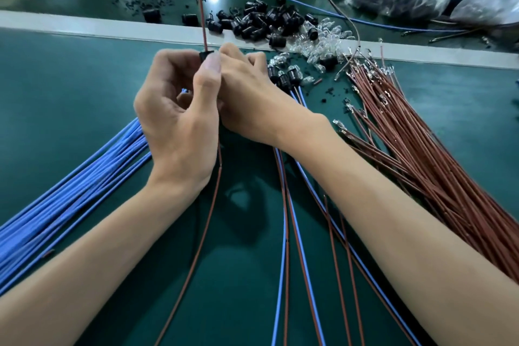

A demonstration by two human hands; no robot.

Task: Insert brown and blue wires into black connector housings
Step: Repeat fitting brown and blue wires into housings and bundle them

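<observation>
Both hands were up over the green mat (70, 78). Left hand (174, 115) pinched one black connector housing (205, 55) between thumb and curled fingers, with one brown wire (201, 8) sticking straight up out of it. Right hand (247, 93) was curled right against it, couldn't tell what it gripped. Three wired housings (283, 78) lay by the right wrist. Blue wire bundle (70, 199) sat left, brown wire bundle (421, 149) right, loose housing pile (261, 19) beyond, way too many to count.

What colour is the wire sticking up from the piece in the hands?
The wire is reddish brown, clearest in the head view.
</observation>
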